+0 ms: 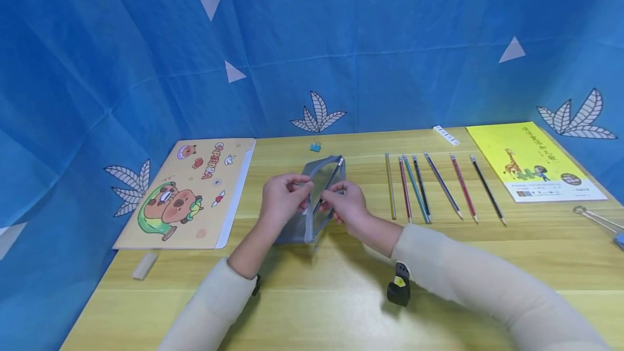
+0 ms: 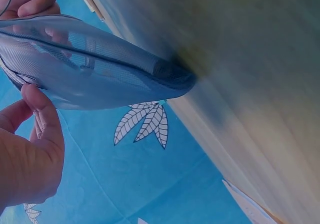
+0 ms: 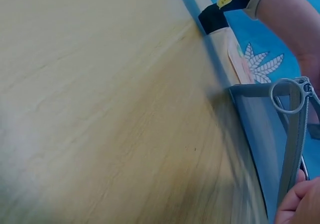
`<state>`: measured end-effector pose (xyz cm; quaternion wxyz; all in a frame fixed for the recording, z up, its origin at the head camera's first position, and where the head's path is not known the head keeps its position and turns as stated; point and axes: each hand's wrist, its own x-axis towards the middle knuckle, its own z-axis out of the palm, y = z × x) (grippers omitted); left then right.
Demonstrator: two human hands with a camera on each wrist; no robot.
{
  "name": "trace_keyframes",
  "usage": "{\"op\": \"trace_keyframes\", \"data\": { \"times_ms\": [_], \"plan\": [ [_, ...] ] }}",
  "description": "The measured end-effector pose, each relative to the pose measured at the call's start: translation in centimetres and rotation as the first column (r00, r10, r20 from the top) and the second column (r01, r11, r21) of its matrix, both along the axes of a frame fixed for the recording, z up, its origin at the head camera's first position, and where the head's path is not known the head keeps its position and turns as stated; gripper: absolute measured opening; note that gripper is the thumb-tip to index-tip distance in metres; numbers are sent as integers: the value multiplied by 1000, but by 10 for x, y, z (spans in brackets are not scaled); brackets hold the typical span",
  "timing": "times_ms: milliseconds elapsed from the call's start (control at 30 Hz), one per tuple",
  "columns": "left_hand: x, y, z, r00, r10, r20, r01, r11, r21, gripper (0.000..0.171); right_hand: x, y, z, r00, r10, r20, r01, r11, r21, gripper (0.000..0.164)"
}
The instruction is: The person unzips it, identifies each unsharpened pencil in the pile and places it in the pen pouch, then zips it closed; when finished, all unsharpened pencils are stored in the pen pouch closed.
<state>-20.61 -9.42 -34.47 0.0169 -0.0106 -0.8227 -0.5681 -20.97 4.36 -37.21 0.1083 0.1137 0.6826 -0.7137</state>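
Note:
A grey mesh zip pouch (image 1: pixel 292 232) stands with its mouth spread between my two hands. My left hand (image 1: pixel 283 199) pinches the left rim between thumb and fingertips; in the left wrist view the thumb and finger meet at the mesh pouch (image 2: pixel 115 89). A dark pencil (image 1: pixel 333 175) slants across the mouth, its metal-capped end at the far rim. My right hand (image 1: pixel 348 202) pinches the lower part of this pencil at the right rim, some fingers outside the wall. A zipper pull ring (image 3: pixel 289 95) hangs at the pouch's near corner.
Several pencils (image 1: pixel 421 188) lie in a row to the right. Beyond are a white eraser-like strip (image 1: pixel 446 135), a yellow booklet (image 1: pixel 531 161) and a large binder clip (image 1: pixel 602 221). Left lie a capybara folder (image 1: pixel 190 194) and a pale eraser (image 1: pixel 144 265). A small blue clip (image 1: pixel 315 147) sits behind the pouch.

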Motion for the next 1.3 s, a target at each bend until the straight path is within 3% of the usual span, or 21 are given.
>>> {"op": "trace_keyframes", "data": {
  "times_ms": [300,600,833,1100,1300],
  "plan": [
    [1,3,-1,1000,-5,-1,5,1000,11,13,-2,-1,2,996,66,51,-68,997,30,21],
    [1,3,-2,1000,-18,-1,18,1000,-6,17,-11,8,6,968,200,154,-209,977,45,22],
    [2,2,0,1000,-19,-5,19,1000,7,13,-6,29,5,971,213,106,-225,968,112,25],
    [3,1,0,1000,-14,-5,14,1000,11,13,-10,83,6,980,200,18,-199,955,221,34],
    [3,1,1,1000,-9,5,9,1000,19,13,-20,130,8,981,186,-61,-149,910,386,34]
  ]
}}
